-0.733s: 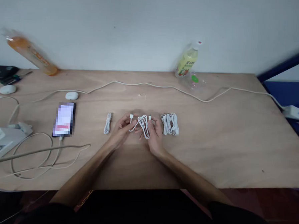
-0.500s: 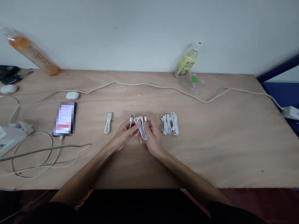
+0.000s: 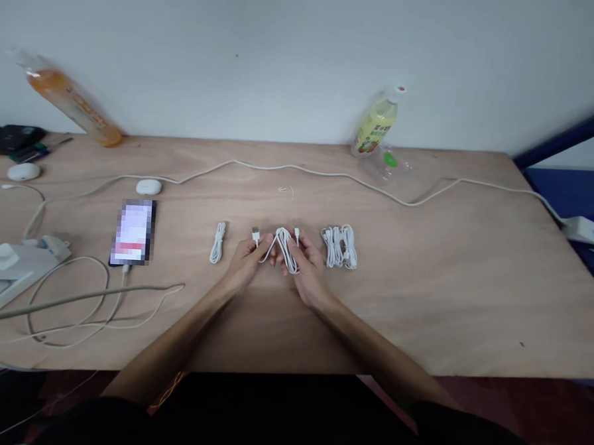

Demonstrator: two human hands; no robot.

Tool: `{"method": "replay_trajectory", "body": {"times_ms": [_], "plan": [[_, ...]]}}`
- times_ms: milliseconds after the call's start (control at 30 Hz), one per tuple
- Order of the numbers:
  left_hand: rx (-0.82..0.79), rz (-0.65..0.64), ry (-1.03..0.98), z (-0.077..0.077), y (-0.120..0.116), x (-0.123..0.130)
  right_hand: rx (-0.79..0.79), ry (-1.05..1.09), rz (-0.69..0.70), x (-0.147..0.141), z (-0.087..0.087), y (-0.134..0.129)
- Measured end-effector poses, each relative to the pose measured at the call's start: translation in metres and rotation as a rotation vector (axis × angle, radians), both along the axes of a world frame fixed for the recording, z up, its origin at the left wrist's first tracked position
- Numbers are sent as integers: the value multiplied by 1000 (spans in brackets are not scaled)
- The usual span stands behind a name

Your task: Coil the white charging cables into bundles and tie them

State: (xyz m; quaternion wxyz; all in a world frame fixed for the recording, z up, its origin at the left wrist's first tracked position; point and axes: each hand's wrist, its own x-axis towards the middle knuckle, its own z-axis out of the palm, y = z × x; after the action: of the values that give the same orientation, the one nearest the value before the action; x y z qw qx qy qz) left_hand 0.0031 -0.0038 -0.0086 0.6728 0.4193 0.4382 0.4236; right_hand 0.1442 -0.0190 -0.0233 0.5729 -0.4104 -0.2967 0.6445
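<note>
A white cable (image 3: 286, 251) folded into loops is held between both hands above the table. My left hand (image 3: 246, 260) pinches the cable near its USB plug, which points up. The looped part is gripped by my right hand (image 3: 308, 266), and a smaller plug stands up beside its fingers. One tied cable bundle (image 3: 217, 243) lies to the left of my hands. Several more white cable bundles (image 3: 339, 246) lie side by side just right of my right hand.
On the wooden table (image 3: 423, 289), a phone (image 3: 133, 232), a white case (image 3: 149, 187) and a power strip (image 3: 18, 271) with loose cords sit left. An orange bottle (image 3: 76, 108) and a yellow-green bottle (image 3: 376, 126) stand by the wall. A long cord (image 3: 329, 174) crosses behind.
My left hand has moved slightly left with the USB plug, away from the loops. The looped cable has shifted a little right with my right hand. The view has shifted slightly.
</note>
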Motion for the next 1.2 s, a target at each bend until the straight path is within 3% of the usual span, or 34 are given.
{"method": "replay_trajectory", "body": {"times_ms": [233, 600, 867, 1200], "plan": [[-48, 95, -173, -1, 0, 3, -53, 10, 48, 2, 0, 1], [-20, 181, -157, -6, 2, 2, -95, 23, 105, 2, -5, 2], [-2, 188, -145, -10, 3, 3, -42, -76, -104, 3, -10, 5], [19, 228, -19, -18, 3, -1, -71, 29, -59, 5, -7, 5]]}}
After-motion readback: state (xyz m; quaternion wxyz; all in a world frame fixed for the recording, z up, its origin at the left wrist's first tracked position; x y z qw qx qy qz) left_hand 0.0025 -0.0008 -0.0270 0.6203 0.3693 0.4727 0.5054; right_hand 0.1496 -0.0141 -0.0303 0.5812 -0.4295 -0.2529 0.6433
